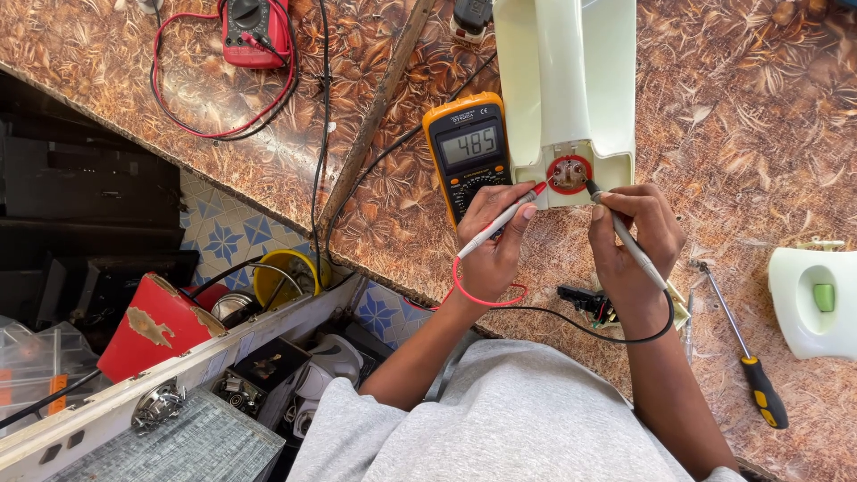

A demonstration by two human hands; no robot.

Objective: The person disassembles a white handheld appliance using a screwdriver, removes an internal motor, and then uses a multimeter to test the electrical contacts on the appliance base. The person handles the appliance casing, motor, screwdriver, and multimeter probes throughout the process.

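My left hand (493, 241) has its fingers clamped on the red probe (503, 221), my right hand (636, 236) on the black probe (628, 239); both tips touch the round terminal (569, 173) of the cream appliance base (566, 80) just ahead. The yellow multimeter (468, 153) beside my left fingers shows a reading, so I judge the measuring underway; holding steady matters.

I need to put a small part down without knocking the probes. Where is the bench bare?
Bare top lies right of the cream housing, above the screwdriver and white cover. Another patch sits between the red meter and yellow meter, crossed by cables. It is crowded around left hand and right hand.
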